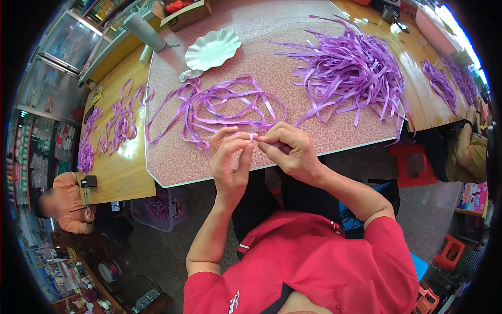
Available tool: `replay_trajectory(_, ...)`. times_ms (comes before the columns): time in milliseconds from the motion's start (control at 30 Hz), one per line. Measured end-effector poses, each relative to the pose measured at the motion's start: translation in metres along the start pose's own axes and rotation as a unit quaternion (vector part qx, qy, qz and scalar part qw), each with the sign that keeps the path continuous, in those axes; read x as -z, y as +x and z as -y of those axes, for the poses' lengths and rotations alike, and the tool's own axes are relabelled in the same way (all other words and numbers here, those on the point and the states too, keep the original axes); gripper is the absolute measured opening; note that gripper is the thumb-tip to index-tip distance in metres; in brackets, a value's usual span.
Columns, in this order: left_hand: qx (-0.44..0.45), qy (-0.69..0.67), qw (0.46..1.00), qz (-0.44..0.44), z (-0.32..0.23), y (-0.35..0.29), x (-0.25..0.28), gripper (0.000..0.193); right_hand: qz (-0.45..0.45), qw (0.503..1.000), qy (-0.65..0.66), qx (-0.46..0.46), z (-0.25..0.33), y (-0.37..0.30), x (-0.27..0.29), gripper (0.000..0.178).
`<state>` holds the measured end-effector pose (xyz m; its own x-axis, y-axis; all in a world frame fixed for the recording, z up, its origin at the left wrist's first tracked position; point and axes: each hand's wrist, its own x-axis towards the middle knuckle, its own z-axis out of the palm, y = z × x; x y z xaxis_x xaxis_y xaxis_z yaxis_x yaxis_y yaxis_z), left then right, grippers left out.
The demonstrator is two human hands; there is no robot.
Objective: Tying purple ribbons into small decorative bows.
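Note:
Close together over the near edge of the pink speckled table, my left hand point(230, 157) and my right hand point(287, 148) pinch a purple ribbon between their fingertips. A short pale bit of it shows between the two thumbs; the rest there is hidden by fingers. Just beyond my hands lies a loose tangle of purple ribbon loops point(225, 99). Farther right is a big heap of cut purple ribbons point(355, 73), its ends fanned out toward the far side.
A pale scalloped plate point(213, 49) sits at the far left of the table point(209, 162), near a grey bottle point(145, 31). More ribbon bundles point(117, 123) lie on the left wooden table. A clear plastic bin point(159, 209) stands below. People sit at left and right. A red stool point(413, 165) is at right.

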<state>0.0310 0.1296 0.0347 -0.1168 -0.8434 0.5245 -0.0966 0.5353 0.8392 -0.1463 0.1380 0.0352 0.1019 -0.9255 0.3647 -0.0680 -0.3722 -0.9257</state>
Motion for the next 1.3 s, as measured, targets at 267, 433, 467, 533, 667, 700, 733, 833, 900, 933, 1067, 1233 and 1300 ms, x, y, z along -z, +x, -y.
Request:
replay_trajectory(267,-0.22,0.36,0.897,0.135,-0.019,0.018,0.007,0.017,0.092,0.925,0.204,-0.306,-0.007,0.013,0.015,0.031)
replay_trajectory(433,-0.213,0.348,0.892,0.197,-0.014,0.02,0.008,0.017,0.101,0.919,0.185,-0.332,-0.007,0.016,0.014,0.03)
replay_trajectory(467,-0.201,0.328,0.908,0.165,-0.011,0.018,0.006,0.016,0.09,0.921,0.189,-0.329,-0.008,0.016,0.011,0.028)
replay_trajectory(533,-0.191,0.308,0.923,0.133,-0.003,0.012,0.002,0.015,0.066,0.916,0.238,-0.317,-0.015,0.013,0.003,0.024)
replay_trajectory(667,-0.072,0.13,0.989,0.027,0.004,-0.005,-0.006,0.017,0.027,0.883,0.367,-0.293,-0.012,0.009,-0.009,0.014)
replay_trajectory(700,-0.001,0.049,0.999,-0.001,0.003,-0.007,-0.008,0.015,0.028,0.883,0.367,-0.292,-0.01,0.009,-0.012,0.014)
replay_trajectory(733,0.041,-0.035,0.999,-0.01,0.001,-0.008,-0.009,0.009,0.021,0.889,0.374,-0.264,-0.007,0.008,-0.015,0.013)
replay_trajectory(833,0.192,-0.303,0.933,-0.012,-0.003,-0.004,-0.01,0.006,0.012,0.931,0.32,-0.175,-0.008,0.009,-0.016,0.008)
replay_trajectory(900,0.221,-0.362,0.906,-0.005,-0.006,0.001,-0.008,0.008,0.01,0.96,0.255,-0.113,-0.011,0.012,-0.013,0.004)
replay_trajectory(933,0.278,-0.4,0.873,0.019,-0.005,0.003,-0.003,0.008,0.008,0.991,0.128,0.042,-0.014,0.016,-0.01,0.005)
replay_trajectory(1067,0.355,-0.414,0.835,0.076,0.0,0.009,0.014,0.011,0.061,0.943,-0.136,0.297,-0.013,0.029,0.013,0.022)
replay_trajectory(1233,0.336,-0.287,0.896,0.048,-0.002,0.003,0.011,0.014,0.088,0.92,-0.22,0.313,-0.013,0.031,0.018,0.024)
replay_trajectory(1300,0.261,-0.243,0.933,0.049,-0.002,-0.001,0.008,0.015,0.081,0.923,-0.215,0.308,-0.014,0.03,0.018,0.023)
